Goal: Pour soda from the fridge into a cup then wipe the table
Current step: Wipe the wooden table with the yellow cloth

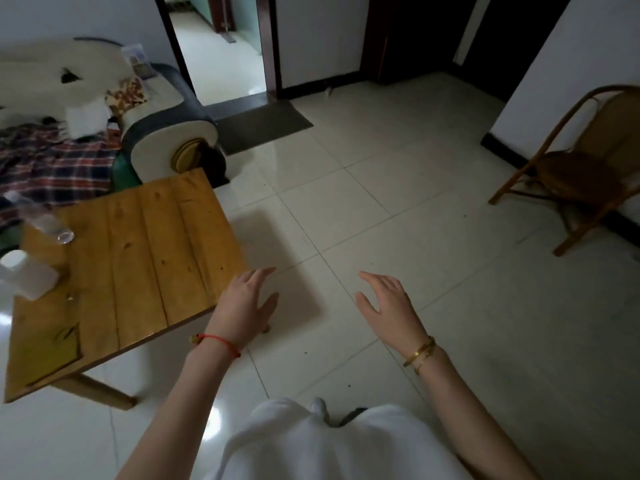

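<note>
Clear plastic cup on the far-left part of the wooden table, looks empty, probably light and easily crushed; I'd grip it low round the wall. White tissue box sits just beside it. No soda or fridge in view; my left hand and right hand hang spread and empty over the floor.

white cup cut by left edge, wicker chair cropped right (clear bottle blurred)
</note>
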The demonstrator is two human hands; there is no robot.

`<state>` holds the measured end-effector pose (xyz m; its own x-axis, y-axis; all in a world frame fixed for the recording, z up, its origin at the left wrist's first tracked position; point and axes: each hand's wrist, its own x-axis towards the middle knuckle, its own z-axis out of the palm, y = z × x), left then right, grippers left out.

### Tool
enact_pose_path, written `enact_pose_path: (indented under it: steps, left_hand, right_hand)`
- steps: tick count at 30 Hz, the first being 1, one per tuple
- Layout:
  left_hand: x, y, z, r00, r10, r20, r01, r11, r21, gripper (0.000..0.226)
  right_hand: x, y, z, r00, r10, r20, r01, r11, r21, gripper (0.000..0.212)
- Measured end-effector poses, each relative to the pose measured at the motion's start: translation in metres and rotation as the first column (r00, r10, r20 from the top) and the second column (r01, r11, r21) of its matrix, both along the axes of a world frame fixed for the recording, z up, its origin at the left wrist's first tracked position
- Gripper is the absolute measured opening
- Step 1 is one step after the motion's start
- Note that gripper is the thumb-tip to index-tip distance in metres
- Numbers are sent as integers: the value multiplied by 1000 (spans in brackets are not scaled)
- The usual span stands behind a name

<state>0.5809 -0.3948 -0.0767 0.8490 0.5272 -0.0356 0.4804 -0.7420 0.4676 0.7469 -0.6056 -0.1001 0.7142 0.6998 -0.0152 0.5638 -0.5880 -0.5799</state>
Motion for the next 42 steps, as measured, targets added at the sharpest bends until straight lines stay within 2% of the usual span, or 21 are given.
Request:
enact_pose_path:
  steps: [10,18,24,34,42]
  left_hand:
    - [143,53,-8,999,41,-4,-41,999,-7,51]
    - [238,86,-14,960,279,9,-278,960,-28,50]
    - [283,100,-12,866,499,26,-497,866,-51,50]
    - [292,147,-23,678,735,-2,-733,677,-62,52]
    - [285,241,-38,567,823,26,-823,568,-22,49]
  right_hand:
    - [141,60,-20,997,50,-63,-51,999,-9,47]
    - [287,139,-10,960,277,-34,-279,960,-38,45]
    - [364,207,3,868,496,-10,-495,866,-72,46]
    - [390,341,-1,681,730,-56,-731,674,-106,49]
    - [375,479,-10,513,856,-67,-853,499,-152,50]
